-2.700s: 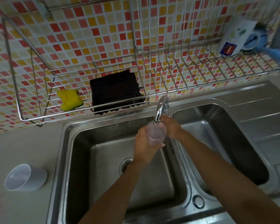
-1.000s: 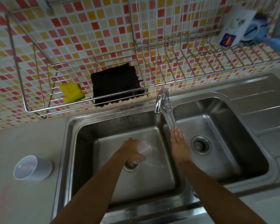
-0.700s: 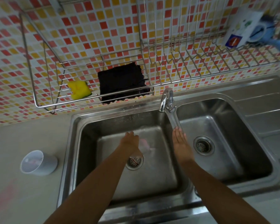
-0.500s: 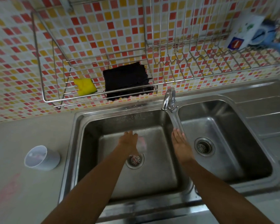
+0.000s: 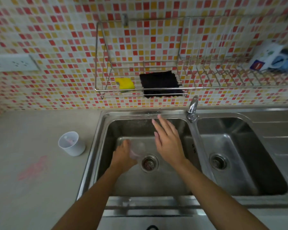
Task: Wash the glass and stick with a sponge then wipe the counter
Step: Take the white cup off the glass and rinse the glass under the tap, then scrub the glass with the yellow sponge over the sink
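- a grey counter with a faint pink smear runs left of a steel double sink, backed by a red, yellow and cream mosaic wall.
- a wire rack on the wall carries a yellow sponge and a dark cloth.
- the clear glass, blurred, sits low in the left basin by the drain, grasped in the left hand.
- the right hand hovers above the basin, fingers spread, holding nothing.
- a white cup stands on the counter.
- the packet on the rack is unreadable.
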Demonstrator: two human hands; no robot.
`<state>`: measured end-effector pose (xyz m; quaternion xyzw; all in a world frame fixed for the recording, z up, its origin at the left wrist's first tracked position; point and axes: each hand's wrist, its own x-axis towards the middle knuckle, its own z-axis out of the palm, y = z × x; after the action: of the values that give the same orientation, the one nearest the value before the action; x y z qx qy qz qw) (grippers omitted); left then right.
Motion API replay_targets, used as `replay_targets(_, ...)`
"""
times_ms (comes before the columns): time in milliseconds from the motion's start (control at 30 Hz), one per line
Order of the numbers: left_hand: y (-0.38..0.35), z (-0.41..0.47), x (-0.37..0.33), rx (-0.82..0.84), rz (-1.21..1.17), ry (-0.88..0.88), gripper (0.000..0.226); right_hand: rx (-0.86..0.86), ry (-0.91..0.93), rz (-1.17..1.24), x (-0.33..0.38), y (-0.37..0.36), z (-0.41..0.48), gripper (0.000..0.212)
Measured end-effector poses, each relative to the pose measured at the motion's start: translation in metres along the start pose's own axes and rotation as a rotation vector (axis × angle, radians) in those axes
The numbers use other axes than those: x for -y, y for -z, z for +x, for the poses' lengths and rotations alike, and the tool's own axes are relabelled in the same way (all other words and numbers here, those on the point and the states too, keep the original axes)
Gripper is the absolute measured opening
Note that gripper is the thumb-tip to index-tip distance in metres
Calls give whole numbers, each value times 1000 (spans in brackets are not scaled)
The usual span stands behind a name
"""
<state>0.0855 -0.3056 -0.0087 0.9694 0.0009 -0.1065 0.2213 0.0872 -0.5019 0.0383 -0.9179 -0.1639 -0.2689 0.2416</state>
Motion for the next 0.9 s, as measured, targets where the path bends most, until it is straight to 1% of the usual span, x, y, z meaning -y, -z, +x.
replay_targets(67, 16, -5, 6, -49, -76, 10, 81, -148, 111, 88, 38, 17, 45, 40)
replay_targets(100, 24, -6, 8, -72, -118, 0, 80, -192, 144, 121, 53, 24, 67, 39)
replay_targets(133, 34, -7, 8, -100, -161, -16, 79, -211, 158, 137, 65, 27, 90, 38)
replay_targets(200, 52, -7, 10, -155, -227, -34, 76, -178, 127, 135, 85, 31, 129, 39)
replay_targets(267, 69, -8, 12, -175, -276, -44, 75, -43, 51, 128, 94, 26, 161, 39)
replay_targets(367, 89, -7, 19, -214, -361, -47, 70, 269, -85, 78, 93, 11, 200, 43)
replay_targets(400, 95, -6, 23, -235, -367, -59, 67, 350, -124, 62, 91, 6, 211, 43)
replay_targets(500, 106, -5, 31, -271, -369, -90, 68, 518, -238, 49, 91, -7, 237, 42)
replay_targets(567, 109, -5, 39, -258, -353, -93, 70, 566, -318, 10, 92, -15, 247, 32)
replay_targets(633, 110, -7, 45, -240, -334, -96, 70, 532, -374, -3, 89, -23, 251, 14)
replay_targets(667, 111, -7, 47, -235, -314, -107, 70, 487, -391, 19, 88, -25, 250, 11)
replay_targets(733, 110, -7, 51, -228, -264, -132, 69, 334, -356, 118, 90, -21, 245, 13)
replay_targets(767, 110, -6, 54, -228, -251, -144, 68, 225, -292, 183, 94, -15, 238, 16)
replay_targets(833, 110, -4, 58, -239, -234, -170, 66, -3, -133, 310, 109, 2, 214, 33)
replay_targets(867, 111, -3, 61, -241, -223, -180, 65, -92, -83, 351, 117, 9, 197, 38)
replay_targets(900, 111, -2, 62, -244, -209, -191, 64, -140, -59, 361, 124, 16, 178, 40)
